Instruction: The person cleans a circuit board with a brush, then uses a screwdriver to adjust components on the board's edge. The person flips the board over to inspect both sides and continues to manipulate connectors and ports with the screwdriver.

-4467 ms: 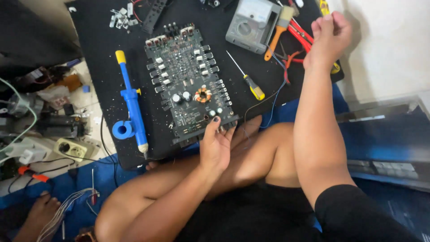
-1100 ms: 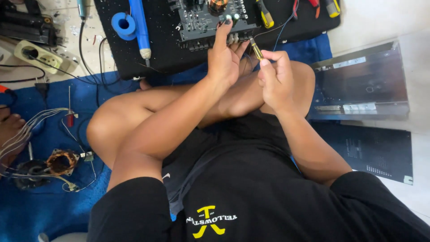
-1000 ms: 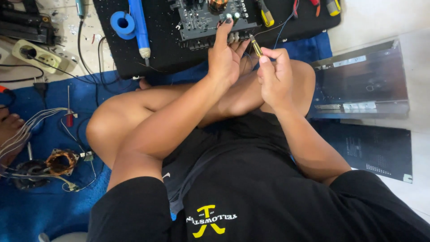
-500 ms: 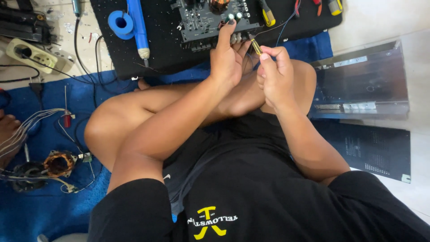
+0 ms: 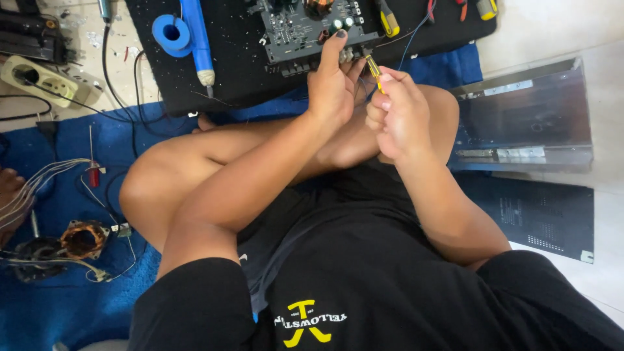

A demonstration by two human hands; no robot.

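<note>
A dark circuit board (image 5: 305,29) lies on a black mat (image 5: 247,71) at the top of the view. My left hand (image 5: 333,91) rests on the board's near edge, one finger stretched onto it. My right hand (image 5: 396,117) grips a small yellow-handled screwdriver (image 5: 373,66), whose tip points at the board's near right corner beside the left hand. I sit cross-legged, knees under both forearms.
A blue desoldering pump (image 5: 195,39) lies left on the mat. A second yellow screwdriver (image 5: 389,19) and red-handled pliers lie at the top. A metal chassis (image 5: 526,123) and a black panel (image 5: 539,214) are right. A power strip (image 5: 45,81), loose wires and a copper coil (image 5: 81,239) sit left.
The view has drifted slightly down and left. Earlier my right hand reached to the far tools; it now holds the small screwdriver at the board's near edge beside the left hand.
</note>
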